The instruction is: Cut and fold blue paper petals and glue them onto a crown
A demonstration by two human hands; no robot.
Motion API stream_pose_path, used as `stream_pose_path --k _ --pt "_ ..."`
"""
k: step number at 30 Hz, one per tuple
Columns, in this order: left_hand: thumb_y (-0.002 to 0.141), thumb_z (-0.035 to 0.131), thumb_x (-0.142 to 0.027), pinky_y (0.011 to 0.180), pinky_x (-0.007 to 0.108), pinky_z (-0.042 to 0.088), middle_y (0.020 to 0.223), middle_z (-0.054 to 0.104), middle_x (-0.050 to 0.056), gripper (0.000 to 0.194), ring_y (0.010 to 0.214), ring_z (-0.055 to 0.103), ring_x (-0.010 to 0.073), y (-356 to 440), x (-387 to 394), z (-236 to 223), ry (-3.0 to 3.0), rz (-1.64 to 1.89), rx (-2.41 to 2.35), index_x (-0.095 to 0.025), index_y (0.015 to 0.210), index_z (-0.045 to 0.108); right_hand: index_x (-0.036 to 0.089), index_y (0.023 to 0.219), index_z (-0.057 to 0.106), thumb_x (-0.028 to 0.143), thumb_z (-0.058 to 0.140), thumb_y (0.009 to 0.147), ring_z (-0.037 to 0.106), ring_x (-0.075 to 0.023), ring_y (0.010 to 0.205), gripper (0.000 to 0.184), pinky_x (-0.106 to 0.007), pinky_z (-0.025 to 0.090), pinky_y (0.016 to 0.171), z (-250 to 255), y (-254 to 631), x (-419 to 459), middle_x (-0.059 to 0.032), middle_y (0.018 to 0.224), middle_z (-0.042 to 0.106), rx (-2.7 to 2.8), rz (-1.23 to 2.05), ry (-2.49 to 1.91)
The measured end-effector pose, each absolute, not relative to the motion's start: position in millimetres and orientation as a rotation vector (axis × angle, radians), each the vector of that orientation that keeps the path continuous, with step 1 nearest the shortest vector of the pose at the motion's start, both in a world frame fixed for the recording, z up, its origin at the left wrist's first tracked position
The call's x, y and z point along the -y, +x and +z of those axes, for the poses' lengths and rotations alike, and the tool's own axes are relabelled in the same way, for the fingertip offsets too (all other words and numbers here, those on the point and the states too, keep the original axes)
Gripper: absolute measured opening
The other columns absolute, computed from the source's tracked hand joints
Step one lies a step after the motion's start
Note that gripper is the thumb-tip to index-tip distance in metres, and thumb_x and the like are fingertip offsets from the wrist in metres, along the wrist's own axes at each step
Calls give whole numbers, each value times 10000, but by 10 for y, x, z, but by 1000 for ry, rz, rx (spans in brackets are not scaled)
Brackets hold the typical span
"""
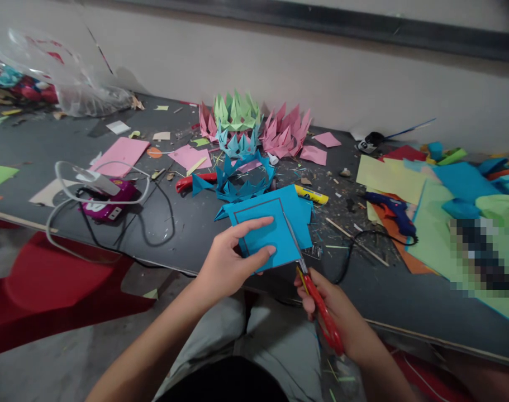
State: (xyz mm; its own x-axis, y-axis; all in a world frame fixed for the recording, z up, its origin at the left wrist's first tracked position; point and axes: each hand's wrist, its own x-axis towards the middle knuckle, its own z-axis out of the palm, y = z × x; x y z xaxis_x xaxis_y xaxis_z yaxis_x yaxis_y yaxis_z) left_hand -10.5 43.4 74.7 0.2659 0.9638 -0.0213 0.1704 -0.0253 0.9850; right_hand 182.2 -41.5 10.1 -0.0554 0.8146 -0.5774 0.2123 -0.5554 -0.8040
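Note:
My left hand (237, 251) grips a sheet of blue paper (265, 223), thumb and forefinger lying across its face. A dark pencil-like outline is drawn on the sheet. In my right hand (327, 301) is a pair of scissors (319, 301) with red handles. Its blades lie at the sheet's right side, near the drawn line, with one blade over the paper. More blue paper (302, 215) shows beneath and beyond the sheet. Just behind it stands a blue folded-paper crown (243, 181) with pointed tips.
Behind stand green (237, 111), light blue (237, 144) and pink (288, 131) paper crowns. A yellow glue tube (310, 194), a blue glue gun (392, 212) and coloured sheets (430, 223) lie right. A purple power strip (112, 198) with cables sits left, above a red stool (65, 273).

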Motion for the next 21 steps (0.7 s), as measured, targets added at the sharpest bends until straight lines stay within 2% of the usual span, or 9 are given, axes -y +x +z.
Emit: stream_pose_path --k 5,11,21 --pt "712 662 -264 429 154 449 919 669 33 374 551 529 72 -101 -423 739 1454 927 -1125 -195 1079 635 229 828 534 474 454 763 474 -128 467 266 -244 359 476 150 1806 414 14 566 582 1104 1615 -1752" --pt "716 658 -262 462 137 458 1027 656 43 388 637 570 83 -96 -412 755 1446 900 -1115 -197 1097 626 220 856 531 433 462 755 468 -111 454 246 -226 356 463 120 1797 415 25 586 582 1116 1604 -1728" --pt "723 655 -273 539 171 517 1009 663 45 397 685 596 104 -90 -392 729 1411 878 -1085 -193 1110 618 221 849 531 438 462 775 462 -105 439 240 -217 342 435 92 1794 421 27 589 577 1112 1575 -1682"
